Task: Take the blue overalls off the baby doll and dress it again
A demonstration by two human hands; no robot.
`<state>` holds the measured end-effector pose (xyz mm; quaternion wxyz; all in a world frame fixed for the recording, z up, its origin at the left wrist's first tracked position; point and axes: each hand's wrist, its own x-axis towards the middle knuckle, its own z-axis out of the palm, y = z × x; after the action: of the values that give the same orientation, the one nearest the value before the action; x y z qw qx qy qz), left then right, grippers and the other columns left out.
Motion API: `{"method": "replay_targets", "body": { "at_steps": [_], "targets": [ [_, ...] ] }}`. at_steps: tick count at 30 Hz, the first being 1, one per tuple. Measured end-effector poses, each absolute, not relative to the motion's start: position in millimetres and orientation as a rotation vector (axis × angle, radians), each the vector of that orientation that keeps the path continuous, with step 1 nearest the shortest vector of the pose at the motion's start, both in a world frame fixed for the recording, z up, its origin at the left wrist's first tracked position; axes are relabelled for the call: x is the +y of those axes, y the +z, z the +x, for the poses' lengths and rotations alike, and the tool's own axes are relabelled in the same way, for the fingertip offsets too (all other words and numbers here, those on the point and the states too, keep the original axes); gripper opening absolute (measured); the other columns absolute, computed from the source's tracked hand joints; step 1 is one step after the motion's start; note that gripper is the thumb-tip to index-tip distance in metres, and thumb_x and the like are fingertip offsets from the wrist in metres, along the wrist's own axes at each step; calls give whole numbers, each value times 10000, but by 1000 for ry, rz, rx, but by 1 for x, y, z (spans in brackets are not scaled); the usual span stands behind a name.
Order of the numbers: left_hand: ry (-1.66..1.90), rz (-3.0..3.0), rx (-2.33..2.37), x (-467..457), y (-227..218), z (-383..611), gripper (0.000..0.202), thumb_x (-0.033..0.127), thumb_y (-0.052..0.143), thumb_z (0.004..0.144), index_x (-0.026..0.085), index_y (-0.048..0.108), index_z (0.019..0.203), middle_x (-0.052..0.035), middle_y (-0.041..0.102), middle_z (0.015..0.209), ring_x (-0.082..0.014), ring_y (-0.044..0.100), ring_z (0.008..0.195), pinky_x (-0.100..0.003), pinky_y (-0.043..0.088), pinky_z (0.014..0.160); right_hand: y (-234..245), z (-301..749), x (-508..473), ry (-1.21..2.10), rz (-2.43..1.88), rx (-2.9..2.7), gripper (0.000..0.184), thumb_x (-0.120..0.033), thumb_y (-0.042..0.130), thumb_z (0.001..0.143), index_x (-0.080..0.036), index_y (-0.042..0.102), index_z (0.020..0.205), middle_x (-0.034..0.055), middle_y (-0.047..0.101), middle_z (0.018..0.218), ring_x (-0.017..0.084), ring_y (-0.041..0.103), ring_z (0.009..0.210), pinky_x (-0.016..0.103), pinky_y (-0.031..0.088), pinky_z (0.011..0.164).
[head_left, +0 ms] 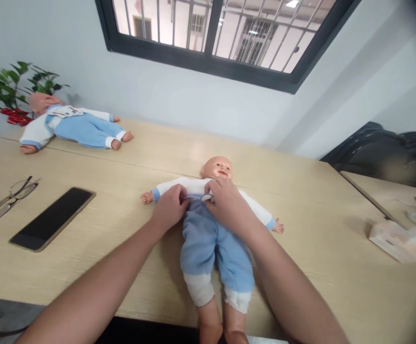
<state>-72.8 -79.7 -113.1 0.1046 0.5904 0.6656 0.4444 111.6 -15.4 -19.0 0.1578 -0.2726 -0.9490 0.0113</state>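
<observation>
A baby doll (219,167) lies face up on the table with its feet towards me. It wears a white top (174,183) with blue cuffs and blue overalls (200,239) with white leg cuffs. My left hand (172,204) has its fingers closed on the upper edge of the overalls, at the side of the chest. Across from it my right hand (227,200) pinches the same edge near a small white patch. A light blue band runs between both hands. The fingertips are partly hidden by the cloth and the knuckles.
A second doll (86,128) in similar clothes lies at the back left, beside a green plant (9,79). Glasses (5,203) and a dark phone (52,219) lie on the left. A tissue pack (394,241) sits at the right, near black chairs (376,148).
</observation>
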Motion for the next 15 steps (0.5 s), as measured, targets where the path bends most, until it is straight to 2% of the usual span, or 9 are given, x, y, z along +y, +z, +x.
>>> {"method": "replay_targets", "body": {
  "at_steps": [3,5,6,8,9,12,13,15],
  "targets": [
    [1382,1635,2072,-81,-112,-72,192,114,566,811,238,420,795,38,487,728,-170,476,678,-300,343,639,-10,117,-13,254,-843,-2776,139,-298,668,903,-204,583,961,75,656,982,249,589,916,327,415,772],
    [1423,1616,2082,-83,-110,-69,176,118,552,817,240,425,813,38,494,736,-168,470,670,-297,329,635,-3,114,-4,435,-883,-2786,195,-402,576,977,-211,595,942,40,669,883,208,588,786,301,391,688],
    [1432,1617,2082,-84,-109,-68,169,125,550,820,241,427,819,37,500,741,-168,469,668,-297,321,633,-1,109,4,489,-890,-2761,219,-400,518,1008,-208,607,951,35,676,860,198,589,761,297,389,676],
    [1437,1624,2089,-86,-107,-65,163,138,551,821,243,427,820,37,505,741,-168,462,660,-296,302,626,-2,89,24,500,-846,-2700,203,-314,476,1021,-194,638,1046,57,711,935,204,626,844,304,423,735],
    [1443,1627,2093,-87,-106,-65,162,146,554,823,243,425,815,38,505,736,-167,457,653,-296,294,623,-6,75,35,468,-806,-2699,204,-264,525,987,-187,642,1136,76,726,1025,219,642,936,319,442,804],
    [1472,1637,2096,-88,-105,-66,170,188,568,844,242,415,797,46,495,709,-159,440,627,-296,282,613,-24,27,64,486,-494,-2969,512,-205,715,844,-206,610,1345,114,662,1356,281,574,1250,378,421,1031],
    [1476,1645,2099,-89,-105,-66,174,201,573,850,241,414,792,48,491,702,-156,437,620,-296,280,611,-32,13,69,517,-436,-3057,559,-210,725,840,-231,597,1384,103,631,1418,291,546,1299,388,408,1064],
    [1475,1673,2099,-89,-105,-67,174,204,575,846,240,415,788,48,493,704,-152,440,618,-295,281,609,-43,-7,74,588,-471,-3177,520,-236,655,911,-265,579,1424,85,628,1431,287,569,1279,385,422,1058]
  ]
}}
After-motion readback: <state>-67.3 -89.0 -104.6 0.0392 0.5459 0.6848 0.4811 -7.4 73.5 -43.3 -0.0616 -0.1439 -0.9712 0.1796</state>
